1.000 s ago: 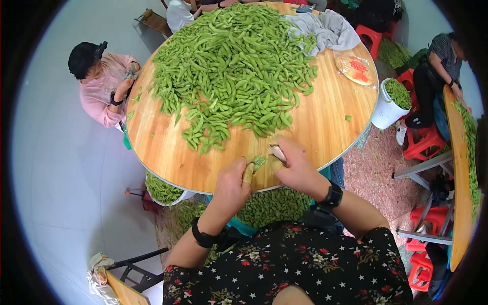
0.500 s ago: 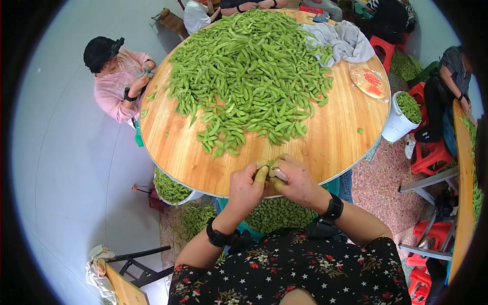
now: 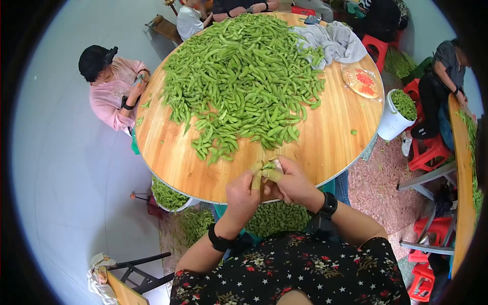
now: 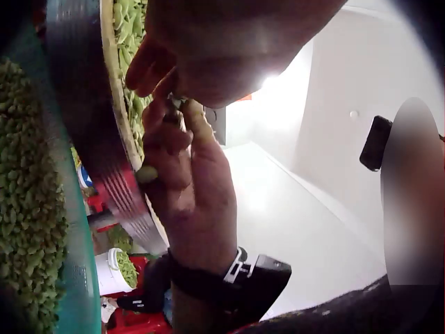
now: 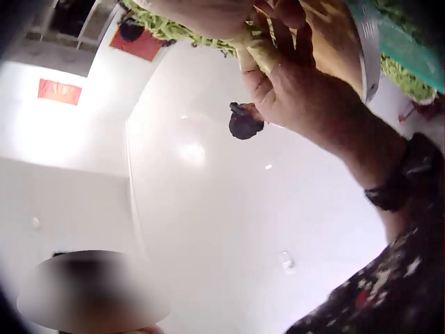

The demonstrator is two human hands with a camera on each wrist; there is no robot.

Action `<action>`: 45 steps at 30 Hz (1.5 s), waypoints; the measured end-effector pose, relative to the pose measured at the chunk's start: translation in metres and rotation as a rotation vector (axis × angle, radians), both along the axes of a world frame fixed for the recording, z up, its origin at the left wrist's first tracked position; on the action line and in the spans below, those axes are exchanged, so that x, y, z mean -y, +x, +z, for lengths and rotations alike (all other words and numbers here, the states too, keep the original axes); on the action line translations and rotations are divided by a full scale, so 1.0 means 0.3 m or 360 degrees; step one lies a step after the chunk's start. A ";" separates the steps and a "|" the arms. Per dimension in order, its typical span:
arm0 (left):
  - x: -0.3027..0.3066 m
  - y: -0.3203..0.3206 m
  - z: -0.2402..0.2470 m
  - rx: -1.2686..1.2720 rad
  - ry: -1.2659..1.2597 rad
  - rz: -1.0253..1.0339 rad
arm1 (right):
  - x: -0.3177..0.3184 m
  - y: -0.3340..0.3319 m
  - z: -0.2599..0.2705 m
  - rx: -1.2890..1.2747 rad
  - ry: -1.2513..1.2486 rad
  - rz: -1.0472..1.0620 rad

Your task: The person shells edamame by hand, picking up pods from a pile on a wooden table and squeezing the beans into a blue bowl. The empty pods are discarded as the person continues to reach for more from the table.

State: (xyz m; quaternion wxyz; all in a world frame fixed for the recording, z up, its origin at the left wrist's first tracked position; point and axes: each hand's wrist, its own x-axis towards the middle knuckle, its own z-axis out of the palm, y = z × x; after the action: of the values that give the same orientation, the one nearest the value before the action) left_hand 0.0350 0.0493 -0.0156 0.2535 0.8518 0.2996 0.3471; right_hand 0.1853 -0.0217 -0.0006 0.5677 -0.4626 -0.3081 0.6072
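Over the near edge of the round wooden table (image 3: 173,175), my two hands meet. My left hand (image 3: 243,192) pinches a green edamame pod (image 3: 268,165), its thumb in a yellowish cover. My right hand (image 3: 295,183) presses in from the other side, its covered thumb against the same pod; a whitish wrap shows on one of its fingers. Fingers hide most of the pod. A big heap of edamame pods (image 3: 239,81) covers the far side and middle of the table. Below my hands, shelled beans (image 3: 279,216) fill a teal tub (image 4: 80,229).
A bagged round item with red pieces (image 3: 362,82) and a grey cloth (image 3: 335,43) lie at the table's right. White buckets of pods (image 3: 394,122) stand beside the table. A person in pink (image 3: 109,94) sits at the left; red stools (image 3: 432,152) are on the right.
My hands were apart with an opened green piece at the left fingers, then came together. Now the thumbs press at a pod, and the right hand's other fingers spread lower.
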 end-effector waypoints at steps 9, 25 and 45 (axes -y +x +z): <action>0.009 0.012 0.048 0.0234 0.0184 -0.0220 | -0.007 -0.002 -0.005 -0.0203 -0.0045 -0.0097; -0.286 -0.196 0.344 -0.0868 -0.0190 -0.0379 | -0.007 0.108 -0.007 0.1032 0.0888 0.1099; -0.542 0.229 0.154 -0.0654 0.0360 -0.0283 | 0.067 0.109 -0.003 0.0723 0.0096 0.0250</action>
State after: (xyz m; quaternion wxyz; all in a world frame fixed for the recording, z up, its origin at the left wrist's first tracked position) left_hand 0.1038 0.2119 0.0306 0.1199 0.9505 0.2279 0.1741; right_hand 0.2179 -0.0417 -0.0016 0.4485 -0.5449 -0.4808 0.5204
